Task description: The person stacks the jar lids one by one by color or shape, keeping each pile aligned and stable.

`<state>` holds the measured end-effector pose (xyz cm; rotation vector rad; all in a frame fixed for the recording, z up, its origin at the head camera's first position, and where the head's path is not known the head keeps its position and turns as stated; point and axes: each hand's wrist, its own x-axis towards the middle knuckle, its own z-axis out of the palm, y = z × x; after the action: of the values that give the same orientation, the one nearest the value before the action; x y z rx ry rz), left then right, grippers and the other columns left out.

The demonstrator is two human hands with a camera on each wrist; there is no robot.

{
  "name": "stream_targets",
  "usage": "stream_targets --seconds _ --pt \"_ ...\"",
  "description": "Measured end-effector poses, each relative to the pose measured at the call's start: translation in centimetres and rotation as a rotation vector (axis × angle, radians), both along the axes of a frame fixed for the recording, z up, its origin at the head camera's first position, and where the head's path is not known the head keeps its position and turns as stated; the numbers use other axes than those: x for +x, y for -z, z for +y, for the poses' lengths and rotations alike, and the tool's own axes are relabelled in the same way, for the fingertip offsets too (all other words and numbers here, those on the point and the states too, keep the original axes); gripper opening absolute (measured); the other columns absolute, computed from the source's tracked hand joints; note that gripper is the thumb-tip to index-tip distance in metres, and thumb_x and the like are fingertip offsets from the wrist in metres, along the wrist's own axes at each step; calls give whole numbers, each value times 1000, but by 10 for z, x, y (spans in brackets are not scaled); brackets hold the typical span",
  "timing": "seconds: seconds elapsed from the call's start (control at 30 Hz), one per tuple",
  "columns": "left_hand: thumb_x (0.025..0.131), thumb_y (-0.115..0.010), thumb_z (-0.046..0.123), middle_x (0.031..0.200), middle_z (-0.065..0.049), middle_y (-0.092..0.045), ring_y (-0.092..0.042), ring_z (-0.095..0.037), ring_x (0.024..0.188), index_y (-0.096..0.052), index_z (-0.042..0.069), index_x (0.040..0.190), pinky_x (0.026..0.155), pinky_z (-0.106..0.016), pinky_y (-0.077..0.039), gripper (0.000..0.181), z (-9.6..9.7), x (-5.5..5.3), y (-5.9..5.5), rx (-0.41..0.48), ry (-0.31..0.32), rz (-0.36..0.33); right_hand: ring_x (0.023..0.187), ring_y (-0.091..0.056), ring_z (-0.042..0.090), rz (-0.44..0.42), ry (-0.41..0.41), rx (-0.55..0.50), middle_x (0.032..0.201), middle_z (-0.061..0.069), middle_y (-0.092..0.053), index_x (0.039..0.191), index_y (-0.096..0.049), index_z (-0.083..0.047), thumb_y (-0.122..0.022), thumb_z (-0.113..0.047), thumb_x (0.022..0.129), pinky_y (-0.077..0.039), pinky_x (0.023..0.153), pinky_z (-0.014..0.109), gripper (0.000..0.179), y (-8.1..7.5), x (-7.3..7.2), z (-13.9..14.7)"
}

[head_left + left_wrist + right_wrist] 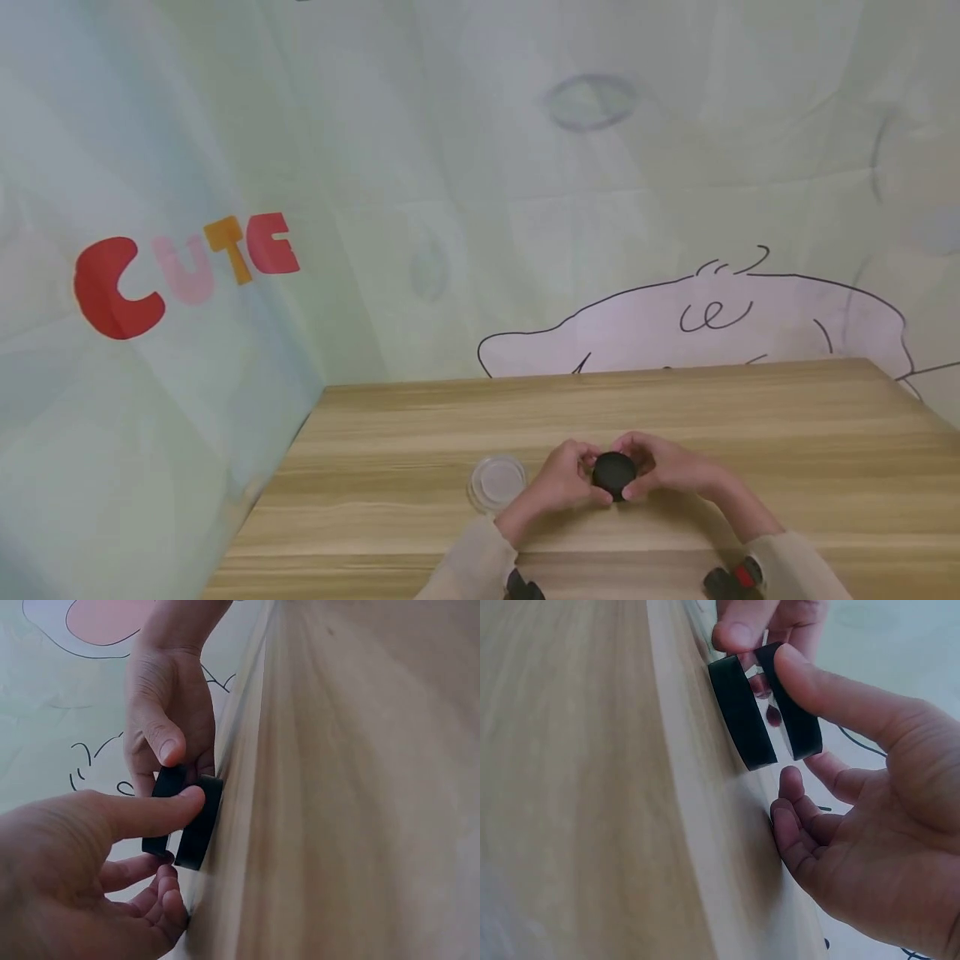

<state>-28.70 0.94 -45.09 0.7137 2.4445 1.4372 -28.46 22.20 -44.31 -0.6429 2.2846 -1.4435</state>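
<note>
Both hands are together at a small round black container in two disc-shaped parts, seen from above as a black disc [614, 473] in the head view. My left hand [82, 862] has its thumb on the lower black part [199, 829] and its fingertips under it. The right hand [885, 802] pinches the upper black part [799, 720] between thumb and fingers. A narrow gap with something clear and shiny separates the parts in the right wrist view. The lower part [742, 716] is close to the table; whether it touches is unclear.
A round clear plastic dish or lid [501, 482] lies on the wooden table [390, 467], left of the left hand. Behind the table hangs a pale printed cloth [450, 167]. Black devices [723, 582] are strapped at the wrists.
</note>
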Motion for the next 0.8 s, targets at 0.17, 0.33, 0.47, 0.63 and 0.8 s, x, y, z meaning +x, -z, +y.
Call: stream_targets --seconds 0.17,0.33,0.47,0.63,0.8 --pt "65 -85 -1 94 -3 -56 -46 -5 77 -64 -5 115 67 -15 -40 55 -1 -1 3 -34 1 17 101 -53 21 -3 -8 20 112 15 -58 121 -49 5 -78 -11 79 -47 82 20 53 0 -1 0" --pt "66 -85 0 92 -1 -55 -44 -4 76 -64 -5 115 66 -15 -39 54 -1 -2 4 -51 -11 27 102 -52 21 3 -19 40 114 15 -57 122 -49 5 -77 -13 80 -45 83 20 54 1 0 -2" --pt "66 -85 0 90 -1 -53 -43 -4 74 -64 -5 115 65 -15 -38 53 -1 -1 4 -48 -13 26 102 -52 19 1 -14 50 114 14 -57 122 -48 4 -77 -14 80 -44 85 22 54 2 0 -3" --pt "66 -84 0 91 -2 -54 -44 -6 76 -62 -5 114 66 -16 -38 53 -1 0 7 -38 -8 14 103 -52 19 5 7 81 114 13 -58 122 -50 3 -78 -14 78 -42 88 29 55 6 1 -3" --pt "68 -83 2 92 -3 -54 -45 -7 76 -62 -3 112 66 -17 -38 50 0 1 7 -45 -12 11 106 -53 21 29 23 120 115 12 -60 122 -51 1 -80 -16 76 -40 92 36 57 8 1 -3"
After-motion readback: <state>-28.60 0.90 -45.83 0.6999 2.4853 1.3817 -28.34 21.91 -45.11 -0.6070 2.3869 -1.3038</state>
